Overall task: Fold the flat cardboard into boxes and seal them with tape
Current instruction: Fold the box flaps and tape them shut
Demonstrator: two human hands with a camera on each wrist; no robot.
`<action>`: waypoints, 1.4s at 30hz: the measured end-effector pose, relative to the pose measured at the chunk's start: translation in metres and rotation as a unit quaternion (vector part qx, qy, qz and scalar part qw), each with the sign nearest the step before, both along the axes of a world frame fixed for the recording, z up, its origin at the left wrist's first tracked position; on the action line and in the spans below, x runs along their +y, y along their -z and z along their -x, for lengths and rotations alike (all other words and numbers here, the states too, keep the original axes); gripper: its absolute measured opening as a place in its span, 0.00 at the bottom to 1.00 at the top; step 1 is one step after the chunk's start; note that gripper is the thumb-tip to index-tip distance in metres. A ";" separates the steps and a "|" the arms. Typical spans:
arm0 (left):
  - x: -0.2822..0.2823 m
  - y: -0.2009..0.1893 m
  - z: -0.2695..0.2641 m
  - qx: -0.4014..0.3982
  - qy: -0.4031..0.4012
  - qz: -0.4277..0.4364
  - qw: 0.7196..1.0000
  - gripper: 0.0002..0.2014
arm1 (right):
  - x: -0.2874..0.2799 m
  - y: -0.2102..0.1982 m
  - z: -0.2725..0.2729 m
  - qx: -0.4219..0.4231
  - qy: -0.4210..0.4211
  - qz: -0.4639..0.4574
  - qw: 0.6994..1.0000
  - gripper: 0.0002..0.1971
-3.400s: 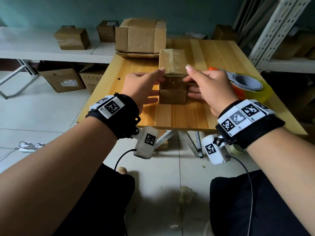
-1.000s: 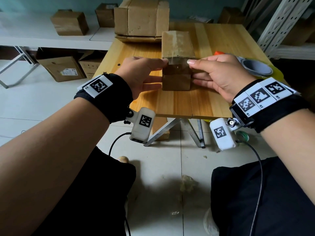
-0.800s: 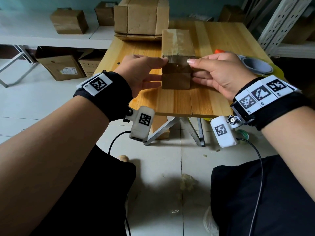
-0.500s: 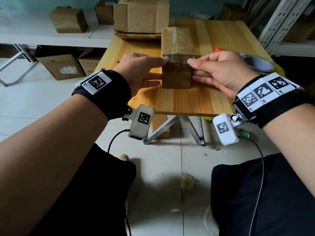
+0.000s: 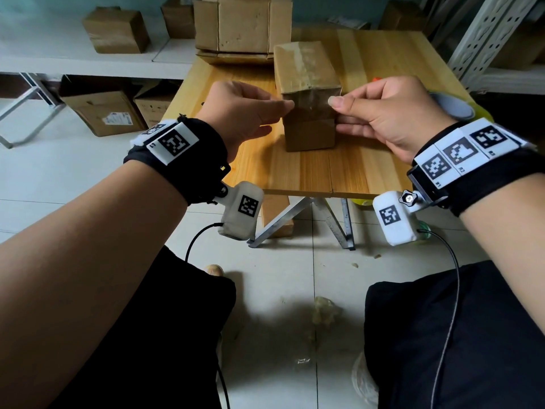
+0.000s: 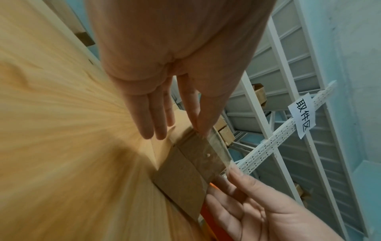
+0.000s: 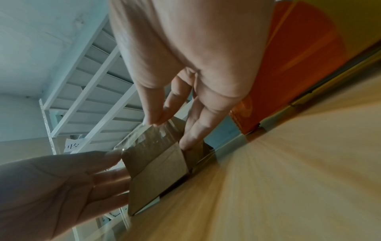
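Note:
A small brown cardboard box [image 5: 306, 64] stands on the wooden table [image 5: 309, 175], with clear tape along its top. A loose strip of clear tape [image 5: 309, 103] hangs over its near upper edge. My left hand [image 5: 284, 107] pinches the strip's left corner between thumb and forefinger, and my right hand [image 5: 334, 100] pinches its right corner. The left wrist view shows the left hand [image 6: 201, 130] at the tape [image 6: 214, 146] on the box [image 6: 181, 176]. In the right wrist view the right hand [image 7: 154, 121] pinches the glossy tape [image 7: 148, 138] above the box [image 7: 156, 168].
A tape roll [image 5: 451, 106] on an orange holder [image 7: 299, 57] lies behind my right hand. A stack of larger cardboard [image 5: 241, 25] sits at the table's far edge. Boxes stand on a white shelf [image 5: 118, 31] and on the floor [image 5: 103, 113]. A white rack [image 5: 486, 33] rises at the right.
Both hands have stayed at the tape's corners on the box's near upper edge. Since the earliest frame the head view has tilted down and drawn slightly closer.

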State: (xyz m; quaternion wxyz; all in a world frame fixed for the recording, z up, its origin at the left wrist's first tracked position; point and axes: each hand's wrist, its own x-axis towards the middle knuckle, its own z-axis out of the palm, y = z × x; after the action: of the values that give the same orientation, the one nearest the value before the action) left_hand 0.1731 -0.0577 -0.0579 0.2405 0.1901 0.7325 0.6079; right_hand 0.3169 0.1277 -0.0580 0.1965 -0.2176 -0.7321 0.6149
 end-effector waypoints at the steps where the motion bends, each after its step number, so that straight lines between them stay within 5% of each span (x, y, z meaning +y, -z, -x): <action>1: 0.000 0.000 0.000 0.010 -0.002 0.003 1.000 0.14 | 0.000 0.000 0.000 0.001 0.002 -0.004 1.000 0.08; 19: 0.001 0.003 0.003 0.124 0.018 0.055 0.991 0.06 | -0.009 0.009 0.008 -0.009 0.053 -0.137 0.989 0.07; 31: 0.000 0.006 0.000 0.116 -0.023 0.017 0.993 0.07 | -0.013 0.009 0.011 0.003 0.097 -0.172 0.980 0.13; 36: -0.001 0.005 0.003 0.100 -0.046 -0.021 0.994 0.13 | -0.014 0.009 0.014 -0.003 0.064 -0.159 0.985 0.40; 42: 0.003 0.005 -0.001 0.079 -0.037 -0.062 0.994 0.19 | -0.016 0.005 0.017 0.010 0.062 -0.198 0.978 0.27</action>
State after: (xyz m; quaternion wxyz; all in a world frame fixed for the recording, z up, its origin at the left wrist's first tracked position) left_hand 0.1738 -0.0550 -0.0626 0.1468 0.2251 0.7166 0.6436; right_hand 0.3001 0.1121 -0.0633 0.2803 -0.2132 -0.8225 0.4466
